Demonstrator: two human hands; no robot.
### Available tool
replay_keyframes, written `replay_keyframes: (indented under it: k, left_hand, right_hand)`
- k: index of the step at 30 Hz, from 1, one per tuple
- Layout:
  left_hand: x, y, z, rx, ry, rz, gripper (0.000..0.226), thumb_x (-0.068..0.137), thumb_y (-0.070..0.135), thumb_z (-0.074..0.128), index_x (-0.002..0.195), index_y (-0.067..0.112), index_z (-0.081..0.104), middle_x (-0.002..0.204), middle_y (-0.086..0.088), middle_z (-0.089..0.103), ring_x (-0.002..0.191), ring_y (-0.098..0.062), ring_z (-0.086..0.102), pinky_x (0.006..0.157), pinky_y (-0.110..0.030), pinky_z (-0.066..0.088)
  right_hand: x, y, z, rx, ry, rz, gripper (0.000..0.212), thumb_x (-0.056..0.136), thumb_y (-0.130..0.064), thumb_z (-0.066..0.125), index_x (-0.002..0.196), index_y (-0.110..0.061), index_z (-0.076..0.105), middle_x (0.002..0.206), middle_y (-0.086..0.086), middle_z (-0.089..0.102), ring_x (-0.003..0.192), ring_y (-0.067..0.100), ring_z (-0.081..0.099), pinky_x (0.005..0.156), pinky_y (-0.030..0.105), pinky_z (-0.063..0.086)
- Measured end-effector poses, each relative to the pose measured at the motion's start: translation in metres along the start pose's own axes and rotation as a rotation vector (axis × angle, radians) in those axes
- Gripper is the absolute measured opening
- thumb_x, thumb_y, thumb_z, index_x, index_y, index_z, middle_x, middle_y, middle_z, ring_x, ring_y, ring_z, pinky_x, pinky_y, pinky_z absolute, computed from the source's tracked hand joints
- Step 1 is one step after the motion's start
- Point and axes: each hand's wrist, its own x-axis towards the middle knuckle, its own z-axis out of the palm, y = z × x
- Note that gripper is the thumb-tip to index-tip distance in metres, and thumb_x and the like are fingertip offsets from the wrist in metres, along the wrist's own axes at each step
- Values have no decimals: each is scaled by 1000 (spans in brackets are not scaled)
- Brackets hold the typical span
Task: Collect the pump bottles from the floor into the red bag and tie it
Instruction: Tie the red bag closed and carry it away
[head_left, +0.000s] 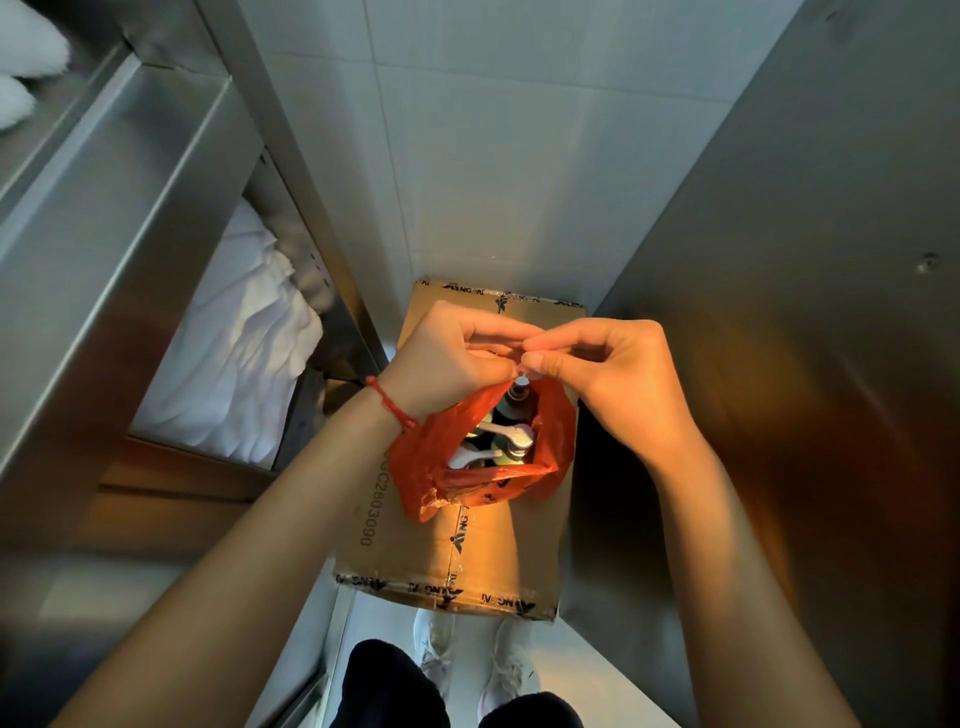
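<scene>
The red bag (467, 457), holding the pump bottles (506, 441), sat on a cardboard box (410, 551) directly beneath both grips, the left hand (447, 358) and right hand (613, 374) pinching its handles together above the open mouth.

Count: 1 red bag (431, 467); at least 3 pump bottles (506, 441) visible inside, exact number hidden; 1 cardboard box (415, 551); 2 hands, left hand (447, 358), right hand (618, 384); 2 shoes (434, 649).
</scene>
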Motion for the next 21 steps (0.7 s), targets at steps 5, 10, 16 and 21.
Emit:
replay_keyframes:
  k: [5, 10, 16, 21]
  left_hand:
    - [-6, -12, 2, 90, 216, 31, 39, 69, 3, 73, 104, 20, 64, 87, -2, 70, 76, 0, 64, 72, -13, 50]
    - [-17, -28, 6, 164, 426, -5, 36, 70, 13, 74, 103, 24, 66, 76, 12, 66, 66, 3, 59, 68, -11, 49]
    - [-29, -33, 1, 243, 561, 38, 11, 75, 17, 69, 84, 23, 71, 70, 3, 69, 65, -1, 61, 62, -11, 47]
    - [-28, -25, -5, 209, 570, 168, 5, 74, 24, 67, 79, 24, 69, 75, 8, 64, 72, -8, 62, 66, -20, 50]
  right_hand:
    - [-3, 11, -2, 117, 48, 36, 16, 70, -1, 73, 76, -15, 72, 64, -6, 71, 65, 11, 66, 64, 19, 52]
    - [-13, 26, 3, 139, 190, 92, 31, 70, -1, 74, 98, -13, 68, 78, 2, 70, 71, 7, 65, 73, 22, 54]
    - [-23, 28, 0, 136, 313, 162, 24, 72, -7, 73, 90, -23, 69, 74, -1, 75, 76, 14, 71, 77, 33, 55]
    - [-24, 19, -7, -34, 316, 59, 11, 71, -12, 74, 74, -22, 72, 70, -9, 72, 68, 5, 68, 67, 19, 53]
